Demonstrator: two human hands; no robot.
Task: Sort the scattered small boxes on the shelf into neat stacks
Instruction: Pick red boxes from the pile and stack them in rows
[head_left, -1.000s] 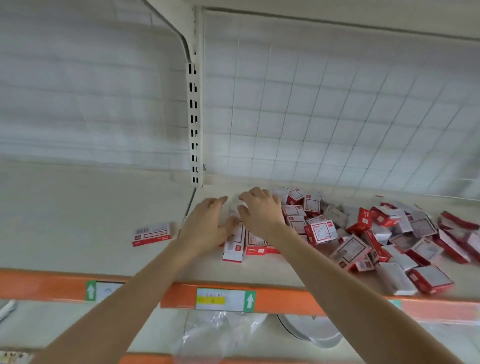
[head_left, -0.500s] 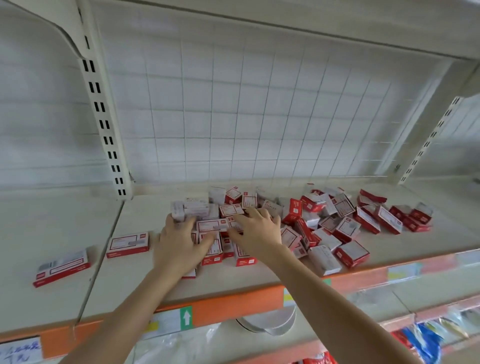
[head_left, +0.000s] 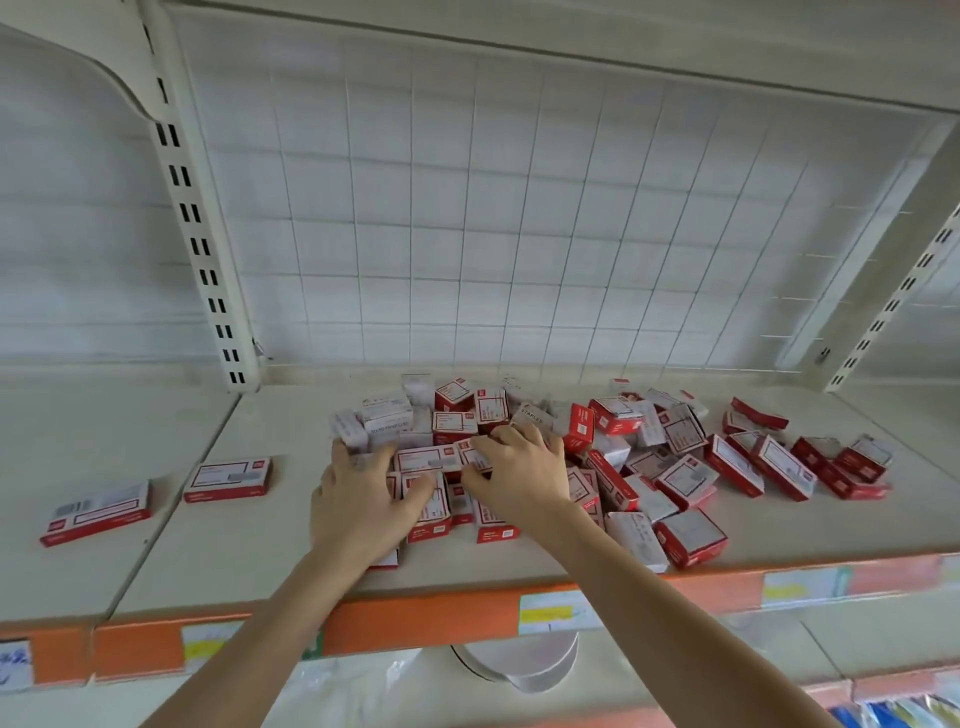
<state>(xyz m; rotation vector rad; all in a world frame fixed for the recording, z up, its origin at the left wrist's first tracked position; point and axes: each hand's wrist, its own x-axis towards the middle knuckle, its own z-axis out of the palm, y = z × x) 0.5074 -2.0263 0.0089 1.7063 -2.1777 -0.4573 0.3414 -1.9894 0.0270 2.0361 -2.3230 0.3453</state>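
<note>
Staple boxes (head_left: 615, 415) heaped right of slotted upright (head_left: 208, 270). Your left hand (head_left: 361, 501) and right hand (head_left: 522, 475) both curl round staple boxes at heap's upright-side end. Likely light, stiff, slick cardboard: pinch long sides.

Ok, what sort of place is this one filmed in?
Most likely a shop aisle: slotted uprights, an orange shelf edge carrying paper labels, and a heap of small red-and-white boxes, like stock.
</note>
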